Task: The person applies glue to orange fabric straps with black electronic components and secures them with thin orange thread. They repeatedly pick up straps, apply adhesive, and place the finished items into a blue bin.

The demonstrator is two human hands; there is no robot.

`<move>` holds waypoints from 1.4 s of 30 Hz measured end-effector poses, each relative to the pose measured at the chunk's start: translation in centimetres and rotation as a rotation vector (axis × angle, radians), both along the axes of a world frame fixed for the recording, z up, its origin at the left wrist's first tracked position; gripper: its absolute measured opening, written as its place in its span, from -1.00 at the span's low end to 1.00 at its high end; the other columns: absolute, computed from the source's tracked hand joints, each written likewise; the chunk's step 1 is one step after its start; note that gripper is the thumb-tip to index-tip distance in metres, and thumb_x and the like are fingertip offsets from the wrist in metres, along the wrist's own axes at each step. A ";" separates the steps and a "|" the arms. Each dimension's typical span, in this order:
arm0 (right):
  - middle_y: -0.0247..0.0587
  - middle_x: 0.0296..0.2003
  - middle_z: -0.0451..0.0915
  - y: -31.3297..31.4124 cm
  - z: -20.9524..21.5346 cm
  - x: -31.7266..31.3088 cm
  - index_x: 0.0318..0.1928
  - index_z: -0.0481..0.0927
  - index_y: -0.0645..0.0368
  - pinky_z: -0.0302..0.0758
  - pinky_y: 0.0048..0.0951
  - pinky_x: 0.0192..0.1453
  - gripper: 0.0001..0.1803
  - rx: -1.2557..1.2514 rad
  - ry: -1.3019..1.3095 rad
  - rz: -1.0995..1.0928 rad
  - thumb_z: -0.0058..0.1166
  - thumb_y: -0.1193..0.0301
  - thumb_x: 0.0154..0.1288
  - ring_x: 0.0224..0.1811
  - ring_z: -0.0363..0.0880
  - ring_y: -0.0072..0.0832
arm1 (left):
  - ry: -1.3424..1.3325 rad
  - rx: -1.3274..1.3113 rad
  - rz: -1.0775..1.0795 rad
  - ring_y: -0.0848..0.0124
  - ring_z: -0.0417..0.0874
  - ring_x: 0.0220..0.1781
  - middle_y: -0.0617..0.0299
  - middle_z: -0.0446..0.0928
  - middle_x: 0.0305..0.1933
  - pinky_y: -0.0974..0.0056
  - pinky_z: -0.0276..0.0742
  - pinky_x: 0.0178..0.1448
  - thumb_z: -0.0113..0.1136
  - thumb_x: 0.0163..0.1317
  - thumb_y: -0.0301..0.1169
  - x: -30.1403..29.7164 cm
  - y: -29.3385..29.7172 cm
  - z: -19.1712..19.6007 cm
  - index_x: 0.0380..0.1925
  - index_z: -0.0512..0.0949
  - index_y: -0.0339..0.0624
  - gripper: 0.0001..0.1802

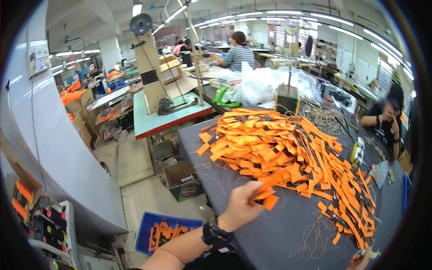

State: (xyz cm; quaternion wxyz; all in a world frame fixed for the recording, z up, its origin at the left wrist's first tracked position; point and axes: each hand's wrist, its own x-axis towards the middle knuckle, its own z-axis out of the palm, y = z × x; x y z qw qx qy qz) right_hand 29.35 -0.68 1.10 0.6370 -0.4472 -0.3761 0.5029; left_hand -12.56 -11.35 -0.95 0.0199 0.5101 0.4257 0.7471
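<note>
My left hand (243, 204), with a black watch on its wrist, is closed around a few orange fabric strips (270, 201) over the near left part of the table. Beyond it spreads a large heap of orange strips with black parts (274, 144), which trails down the right side toward me. At the lower right edge, my right hand (358, 261) shows only in part. Its fingers are closed on a small pale tool (371, 254) with bluish bits, whose kind I cannot make out. The near end of the strip heap lies just beyond that hand.
Loose threads (315, 236) lie on the grey table (270, 229). A blue bin (148, 220) with orange and black pieces and an open carton (183, 184) stand on the floor at left. Rope (324, 117) and clear plastic bags (279, 85) sit behind the heap. Another person (384, 119) is at right.
</note>
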 end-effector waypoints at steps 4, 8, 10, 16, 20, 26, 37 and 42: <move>-0.30 -0.45 0.49 -0.2 0.2 -0.2 -0.20 0.48 0.21 0.42 -0.58 -0.40 -0.87 0.044 0.026 -0.001 0.02 0.41 0.48 -0.48 0.42 -0.57 | 0.036 -0.322 -0.063 0.57 0.58 -0.29 0.32 0.59 -0.30 0.48 0.46 -0.20 0.32 0.27 -0.54 0.8 0.4 -1.4 -0.09 0.59 -0.28 -0.78; -0.31 -0.47 0.49 -0.4 0.4 -0.7 -0.15 0.49 0.22 0.41 -0.56 -0.40 -0.87 0.027 0.010 0.003 0.02 0.40 0.48 -0.48 0.43 -0.57 | -0.154 -0.421 -0.176 0.61 0.45 -0.37 0.39 0.51 -0.35 0.46 0.36 -0.28 0.26 0.34 -0.49 1.1 0.0 -1.3 -0.10 0.57 -0.24 -0.84; -0.32 -0.48 0.49 -0.1 0.4 -1.3 -0.13 0.50 0.22 0.41 -0.55 -0.40 -0.85 0.005 -0.016 0.005 0.02 0.39 0.48 -0.48 0.45 -0.56 | -0.169 -0.329 -0.024 0.62 0.41 -0.37 0.38 0.48 -0.36 0.45 0.36 -0.27 0.22 0.39 -0.45 0.6 -1.3 -1.0 -0.08 0.55 -0.24 -0.83; -0.34 -0.51 0.52 0.0 -0.3 0.7 -0.25 0.53 0.17 0.40 -0.55 -0.41 -0.84 0.022 -0.089 -0.017 0.03 0.35 0.46 -0.47 0.50 -0.55 | -0.432 -0.003 0.325 0.69 0.27 -0.56 0.46 0.36 -0.52 0.47 0.17 -0.51 0.12 0.47 -0.38 -7.4 -11.1 0.0 -0.20 0.51 -0.14 -0.91; -0.34 -0.52 0.53 0.5 -0.9 0.6 -0.37 0.51 0.10 0.39 -0.53 -0.42 -0.80 0.006 -0.099 0.031 0.05 0.34 0.45 -0.48 0.50 -0.53 | -0.730 -0.425 0.652 0.66 0.32 -0.56 0.47 0.34 -0.56 0.45 0.25 -0.49 0.17 0.42 -0.35 -13.2 -24.0 -6.7 -0.19 0.52 -0.14 -0.89; -0.36 -0.52 0.51 1.4 -1.7 0.5 -0.41 0.47 0.08 0.39 -0.51 -0.36 -0.76 0.022 -0.066 0.112 0.06 0.33 0.47 -0.45 0.47 -0.50 | -0.770 -1.174 0.861 0.29 0.69 -0.30 0.14 0.66 -0.32 0.20 0.56 -0.19 0.21 0.22 -0.34 -7.9 -36.4 -28.6 -0.19 0.57 -0.33 -0.73; -0.35 -0.50 0.52 2.7 -2.7 3.2 -0.41 0.49 0.09 0.44 -0.45 -0.28 -0.71 -0.002 -0.010 0.144 0.04 0.27 0.51 -0.43 0.47 -0.45 | -0.951 -1.630 0.987 -0.13 0.33 0.44 -0.29 0.27 0.41 0.00 0.33 0.45 0.54 -0.10 0.05 -9.5 -47.7 -44.1 0.53 -0.11 -0.23 0.34; -0.35 -0.49 0.54 1.5 -2.5 2.6 -0.37 0.52 0.11 0.45 -0.45 -0.27 -0.74 0.039 -0.030 0.152 0.08 0.27 0.48 -0.42 0.49 -0.45 | -1.075 -1.479 1.013 -0.06 0.66 0.11 -0.26 0.60 0.08 0.05 0.56 0.16 0.47 0.04 -0.21 -7.1 -50.6 -45.7 0.12 0.48 -0.39 -0.31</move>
